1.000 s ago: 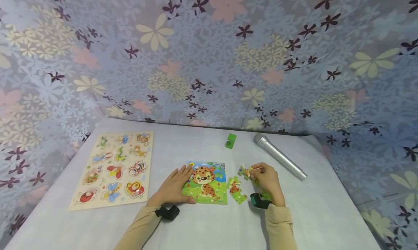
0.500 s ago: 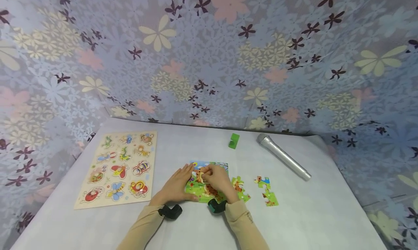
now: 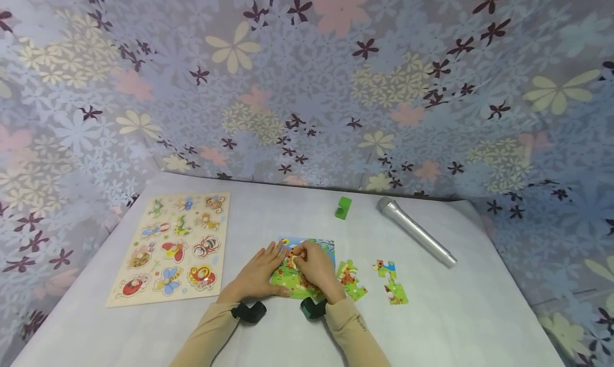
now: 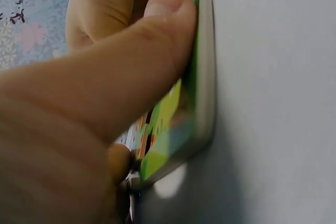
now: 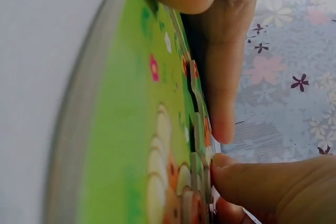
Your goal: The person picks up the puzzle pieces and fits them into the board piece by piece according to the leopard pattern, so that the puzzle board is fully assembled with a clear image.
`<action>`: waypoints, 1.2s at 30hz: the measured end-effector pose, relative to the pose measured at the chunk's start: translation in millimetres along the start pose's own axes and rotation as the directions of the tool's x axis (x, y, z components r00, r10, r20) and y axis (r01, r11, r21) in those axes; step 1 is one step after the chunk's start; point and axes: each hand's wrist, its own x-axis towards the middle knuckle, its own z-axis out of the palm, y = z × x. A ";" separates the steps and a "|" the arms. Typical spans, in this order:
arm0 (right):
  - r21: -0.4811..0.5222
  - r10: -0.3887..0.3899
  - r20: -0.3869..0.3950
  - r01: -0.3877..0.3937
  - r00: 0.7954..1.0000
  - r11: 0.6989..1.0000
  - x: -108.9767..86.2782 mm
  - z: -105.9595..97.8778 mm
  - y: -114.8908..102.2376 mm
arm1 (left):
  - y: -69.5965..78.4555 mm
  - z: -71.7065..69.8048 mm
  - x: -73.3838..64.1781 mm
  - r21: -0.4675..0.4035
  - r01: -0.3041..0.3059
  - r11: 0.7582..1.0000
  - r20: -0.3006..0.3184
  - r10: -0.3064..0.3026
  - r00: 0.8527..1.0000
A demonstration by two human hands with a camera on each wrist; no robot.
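Observation:
A small square jigsaw board [image 3: 287, 279] with a leopard cub picture lies in the middle of the table. My left hand [image 3: 259, 271] rests along its left side, fingers stretched forward and thumb on the near left edge [image 4: 206, 77]. Over the board, my right hand [image 3: 316, 264] pinches a jigsaw piece [image 3: 290, 261] between thumb and fingers, low against the picture. Up close in the right wrist view, piece edges stand slightly raised from the board at the thumb tip [image 5: 223, 161]. The right hand covers much of the picture.
Right of the board lie joined leopard pieces [image 3: 350, 282], with a blue-and-green piece [image 3: 386, 268] and a green piece [image 3: 396, 292] farther right. A green notched piece [image 3: 343, 208] and a silver microphone [image 3: 417, 231] lie behind. A wooden insect puzzle [image 3: 192, 298] occupies the left.
My right hand has picked up a jigsaw piece from the group at the right and carried it left onto the board. The left hand has kept its place on the board.

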 end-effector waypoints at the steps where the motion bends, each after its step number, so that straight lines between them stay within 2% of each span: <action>1: 0.001 -0.003 0.002 0.003 1.000 1.000 0.2 0.1 -0.4 | 0.5 -1.0 -0.5 -0.001 -0.002 1.000 0.004 0.002 1.000; 5: 0.022 0.011 0.005 -0.011 1.000 1.000 1.0 0.3 -3.6 | 2.8 -4.9 -3.1 0.002 -0.007 1.000 0.014 0.007 1.000; 13: 0.022 0.031 -0.013 -0.031 0.999 0.999 -3.6 3.4 -7.3 | 7.9 -5.8 -7.0 0.017 0.025 1.000 0.039 -0.026 0.999; 17: 0.098 0.022 -0.005 -0.021 1.000 0.995 -4.6 0.3 -1.8 | 11.8 -5.7 -4.2 0.042 0.051 0.998 0.045 -0.052 0.998; 20: 0.206 0.026 -0.006 -0.024 1.000 0.978 -3.9 -11.8 9.7 | 14.5 -6.3 -3.5 0.063 0.090 0.994 0.043 -0.093 0.995; 22: 0.257 0.067 -0.052 -0.052 0.996 0.965 -5.1 -26.7 20.8 | 15.5 -6.7 -3.6 0.067 0.112 0.991 0.041 -0.115 0.993; 24: 0.254 0.130 -0.119 -0.096 0.984 0.962 -9.7 -44.2 34.6 | 16.3 -8.1 -4.2 0.057 0.122 0.991 0.033 -0.124 0.992; 26: 0.212 0.194 -0.147 -0.160 0.970 0.964 -18.6 -59.8 51.4 | 15.8 -8.5 -5.2 0.040 0.125 0.991 0.026 -0.126 0.992; 28: 0.167 0.224 -0.118 -0.203 0.968 0.965 -28.0 -71.8 68.2 | 14.3 -8.0 -5.6 0.033 0.119 0.992 0.021 -0.119 0.993; 31: 0.121 0.231 -0.005 -0.229 0.973 0.966 -39.4 -82.1 82.5 | 12.3 -4.8 -4.5 0.011 0.100 0.995 0.018 -0.100 0.995; 34: 0.080 0.204 0.061 -0.209 0.977 0.975 -43.8 -83.7 80.8 | 15.7 -1.8 -2.5 -0.003 0.056 0.998 0.022 -0.056 0.998; 36: 0.039 0.187 0.073 -0.190 0.980 0.981 -44.3 -82.1 75.3 | 19.4 0.5 -2.0 0.016 0.018 1.000 0.031 -0.018 0.999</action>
